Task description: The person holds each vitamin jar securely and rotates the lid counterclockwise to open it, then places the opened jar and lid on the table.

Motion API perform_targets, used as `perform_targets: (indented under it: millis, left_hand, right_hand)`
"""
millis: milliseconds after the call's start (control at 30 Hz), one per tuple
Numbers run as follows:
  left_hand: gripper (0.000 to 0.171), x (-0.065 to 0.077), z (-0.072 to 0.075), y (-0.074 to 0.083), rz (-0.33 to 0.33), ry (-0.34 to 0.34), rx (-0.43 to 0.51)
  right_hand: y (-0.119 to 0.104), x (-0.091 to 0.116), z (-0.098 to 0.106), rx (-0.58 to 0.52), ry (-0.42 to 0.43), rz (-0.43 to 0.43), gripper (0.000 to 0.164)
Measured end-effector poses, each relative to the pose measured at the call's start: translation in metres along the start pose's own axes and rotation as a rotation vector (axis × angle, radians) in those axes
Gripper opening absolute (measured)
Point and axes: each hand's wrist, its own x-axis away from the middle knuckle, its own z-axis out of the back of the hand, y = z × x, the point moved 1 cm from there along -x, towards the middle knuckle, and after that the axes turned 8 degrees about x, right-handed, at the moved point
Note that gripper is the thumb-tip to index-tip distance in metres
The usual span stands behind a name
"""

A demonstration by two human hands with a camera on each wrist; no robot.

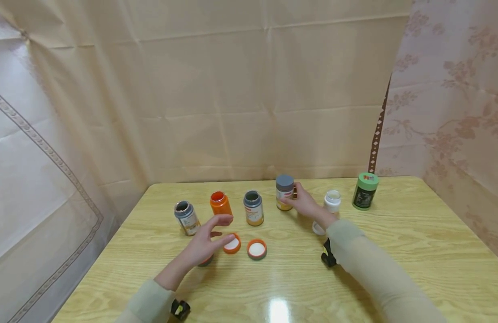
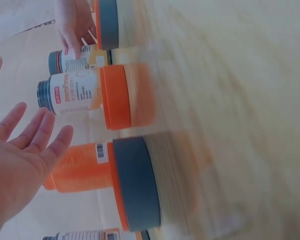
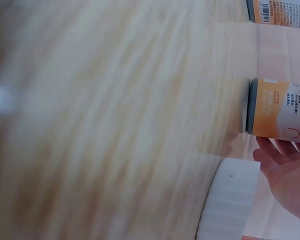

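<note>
My right hand (image 1: pixel 307 204) holds a supplement jar (image 1: pixel 284 204) with a grey cap, upright at the back of the table. In the right wrist view its fingers curl beneath the jar's orange and white label (image 3: pixel 277 109). My left hand (image 1: pixel 206 242) hovers with spread fingers and holds nothing. Below it lies a lid (image 1: pixel 206 261), mostly hidden, beside an orange-rimmed lid (image 1: pixel 232 244). Behind the left hand stand uncapped jars: a grey-necked one (image 1: pixel 188 220), an orange one (image 1: pixel 220 204) and another grey-necked one (image 1: pixel 254 211).
An uncapped white jar (image 1: pixel 332 200) stands right of the held jar, its white lid (image 1: pixel 318 229) near my right wrist. A jar with a green lid (image 1: pixel 365 193) is farther right. Another upturned lid (image 1: pixel 257 249) lies mid-table. Cloth (image 1: pixel 249 89) hangs behind the wooden table (image 1: pixel 305 287).
</note>
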Motion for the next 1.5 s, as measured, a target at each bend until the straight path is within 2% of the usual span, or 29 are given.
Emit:
perform_targets:
  millis: [133, 233, 400, 500, 600, 700, 933, 1067, 1267, 1500]
  left_hand:
    - [0.049, -0.004, -0.003, 0.002, -0.005, -0.014, -0.006]
    - [0.049, -0.009, -0.007, 0.005, -0.013, -0.01, -0.013]
    - [0.049, -0.02, -0.016, 0.014, -0.074, -0.053, -0.001]
    - [0.05, -0.027, -0.022, 0.018, -0.117, -0.083, -0.032]
    - [0.051, -0.035, -0.026, 0.023, -0.128, -0.093, -0.079]
    - [0.052, -0.043, -0.031, 0.03, -0.137, -0.113, -0.107]
    - [0.056, -0.063, -0.036, 0.049, -0.23, -0.174, -0.094]
    - [0.06, -0.074, -0.038, 0.059, -0.246, -0.194, -0.126]
    - [0.063, -0.086, -0.042, 0.073, -0.263, -0.222, -0.2]
    - [0.065, -0.092, -0.049, 0.087, -0.288, -0.245, -0.246]
  right_hand:
    - [-0.004, 0.006, 0.003, 0.008, -0.007, 0.001, 0.061]
    - [-0.009, 0.011, 0.008, 0.004, 0.001, 0.037, 0.061]
    - [-0.019, 0.022, 0.019, -0.019, 0.013, 0.121, 0.063]
    - [-0.035, 0.036, 0.028, -0.041, -0.007, 0.137, 0.061]
    - [-0.043, 0.042, 0.035, -0.047, -0.025, 0.159, 0.06]
    - [-0.038, 0.044, 0.039, -0.016, -0.024, 0.197, 0.06]
    - [-0.048, 0.062, 0.058, 0.072, -0.025, 0.299, 0.053]
    - [-0.053, 0.073, 0.072, 0.144, -0.037, 0.348, 0.05]
    - [-0.055, 0.085, 0.09, 0.22, -0.052, 0.375, 0.048]
    - [-0.053, 0.097, 0.098, 0.265, -0.072, 0.381, 0.047]
